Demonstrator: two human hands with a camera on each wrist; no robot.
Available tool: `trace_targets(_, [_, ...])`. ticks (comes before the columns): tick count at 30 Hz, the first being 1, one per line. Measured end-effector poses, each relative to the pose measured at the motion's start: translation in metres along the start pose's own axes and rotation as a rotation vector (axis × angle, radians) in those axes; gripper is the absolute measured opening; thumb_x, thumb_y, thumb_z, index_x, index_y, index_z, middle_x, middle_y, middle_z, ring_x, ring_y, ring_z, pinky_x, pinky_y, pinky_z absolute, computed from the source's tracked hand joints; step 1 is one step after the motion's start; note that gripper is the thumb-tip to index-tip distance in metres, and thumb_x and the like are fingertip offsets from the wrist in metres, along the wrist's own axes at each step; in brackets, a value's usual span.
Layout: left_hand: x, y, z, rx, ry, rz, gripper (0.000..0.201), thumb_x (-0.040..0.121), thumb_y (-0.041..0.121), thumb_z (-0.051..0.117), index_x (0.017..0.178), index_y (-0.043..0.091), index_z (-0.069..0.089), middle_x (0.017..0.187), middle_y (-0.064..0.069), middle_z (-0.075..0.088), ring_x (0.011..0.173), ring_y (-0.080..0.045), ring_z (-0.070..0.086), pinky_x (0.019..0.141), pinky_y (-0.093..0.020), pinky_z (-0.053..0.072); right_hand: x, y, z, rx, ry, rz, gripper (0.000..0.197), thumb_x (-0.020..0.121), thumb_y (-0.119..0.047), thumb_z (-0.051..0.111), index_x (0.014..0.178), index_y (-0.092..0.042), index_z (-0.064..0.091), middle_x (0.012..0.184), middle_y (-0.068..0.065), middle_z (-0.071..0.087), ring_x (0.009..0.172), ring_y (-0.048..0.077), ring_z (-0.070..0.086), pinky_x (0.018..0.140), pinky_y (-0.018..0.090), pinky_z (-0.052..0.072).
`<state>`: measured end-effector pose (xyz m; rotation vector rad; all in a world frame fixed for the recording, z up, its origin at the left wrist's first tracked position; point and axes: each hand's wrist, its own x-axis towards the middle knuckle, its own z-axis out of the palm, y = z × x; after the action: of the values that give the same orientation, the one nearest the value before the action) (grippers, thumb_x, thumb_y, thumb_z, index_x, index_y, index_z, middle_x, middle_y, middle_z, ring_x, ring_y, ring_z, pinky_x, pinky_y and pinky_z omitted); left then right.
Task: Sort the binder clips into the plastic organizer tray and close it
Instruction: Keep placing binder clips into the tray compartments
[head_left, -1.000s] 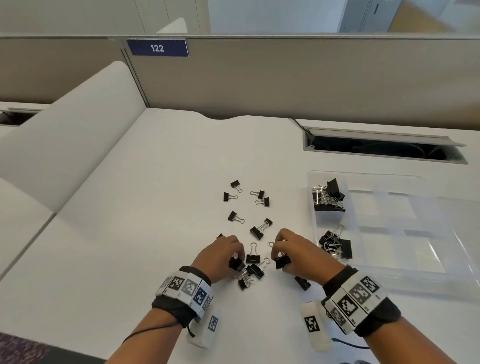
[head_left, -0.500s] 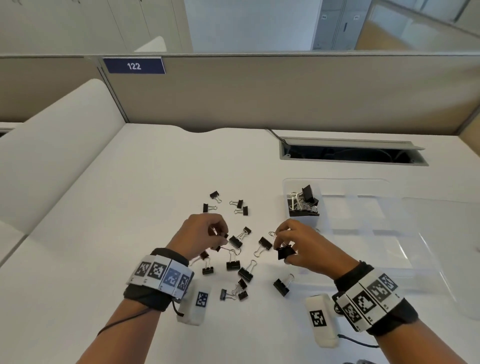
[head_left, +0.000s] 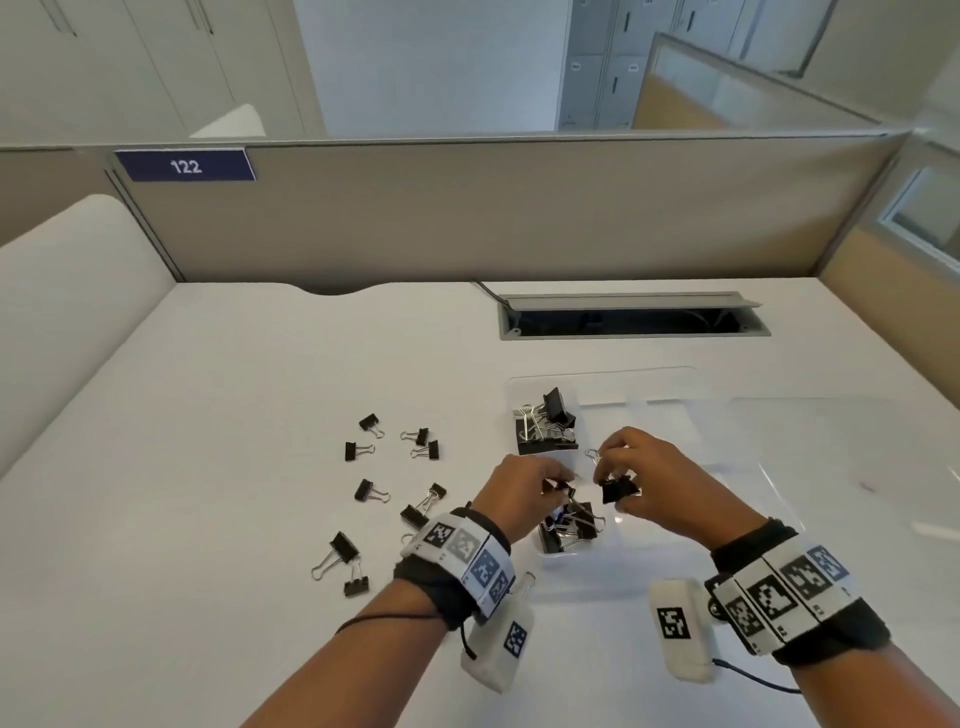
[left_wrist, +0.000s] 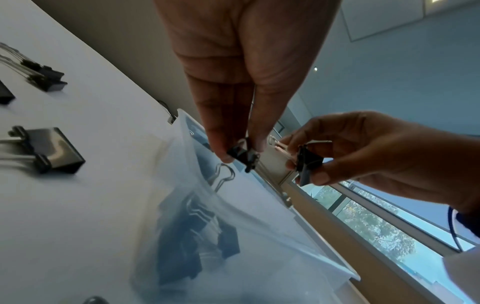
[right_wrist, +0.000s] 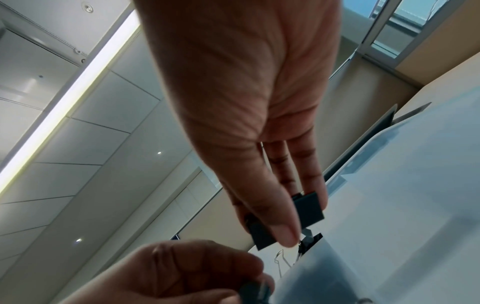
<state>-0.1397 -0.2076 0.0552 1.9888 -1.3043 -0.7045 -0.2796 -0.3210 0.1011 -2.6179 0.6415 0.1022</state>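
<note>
A clear plastic organizer tray (head_left: 675, 395) lies open on the white desk, its lid (head_left: 857, 467) flat to the right. Black binder clips fill its far left compartment (head_left: 545, 426) and its near left compartment (head_left: 569, 530). My left hand (head_left: 558, 486) pinches a small black clip (left_wrist: 242, 154) above the near compartment. My right hand (head_left: 610, 475) pinches a larger black clip (head_left: 619, 489) (right_wrist: 307, 207) just right of it, over the tray. Several loose clips (head_left: 363, 491) lie on the desk to the left.
An open cable slot (head_left: 628, 319) is set in the desk behind the tray. A beige partition (head_left: 493, 208) with a "122" sign (head_left: 185, 166) closes the back. A white divider (head_left: 72, 275) rises at the left.
Both hands lifted from the loose pile and moved right to the tray, each carrying a clip. The head view tilted and shifted right.
</note>
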Motion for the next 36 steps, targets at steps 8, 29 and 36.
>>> trace_targets(8, [-0.002, -0.012, -0.012, -0.014, 0.119, -0.043, 0.035, 0.086, -0.003, 0.053, 0.115, 0.013, 0.064, 0.118, -0.007, 0.067, 0.108, -0.015, 0.063, 0.099, -0.029, 0.048, 0.005, 0.004, 0.015, 0.028, -0.050, -0.008, 0.027, 0.077, -0.001, 0.068, 0.098, -0.016, 0.065, 0.112, -0.003, 0.050, 0.090, 0.010, 0.051, 0.062, 0.004, 0.035])
trace_targets(29, [-0.105, -0.155, -0.098, 0.158, 0.135, -0.500, 0.042, 0.072, 0.002, 0.071, 0.111, 0.016, 0.063, 0.103, -0.004, 0.052, 0.099, -0.022, 0.053, 0.085, -0.026, 0.042, 0.056, -0.070, 0.049, -0.235, 0.070, -0.013, 0.037, 0.087, 0.004, 0.045, 0.114, -0.017, 0.060, 0.119, 0.006, 0.057, 0.103, 0.023, 0.057, 0.080, 0.030, 0.046])
trace_targets(36, [-0.101, -0.154, -0.081, 0.311, 0.083, -0.398, 0.036, 0.076, 0.003, 0.064, 0.110, 0.015, 0.065, 0.111, -0.007, 0.055, 0.108, -0.024, 0.052, 0.089, -0.027, 0.042, 0.069, -0.108, 0.111, -0.217, -0.128, -0.021, 0.038, 0.086, 0.006, 0.040, 0.121, -0.008, 0.048, 0.119, 0.014, 0.051, 0.099, 0.029, 0.056, 0.083, 0.033, 0.048])
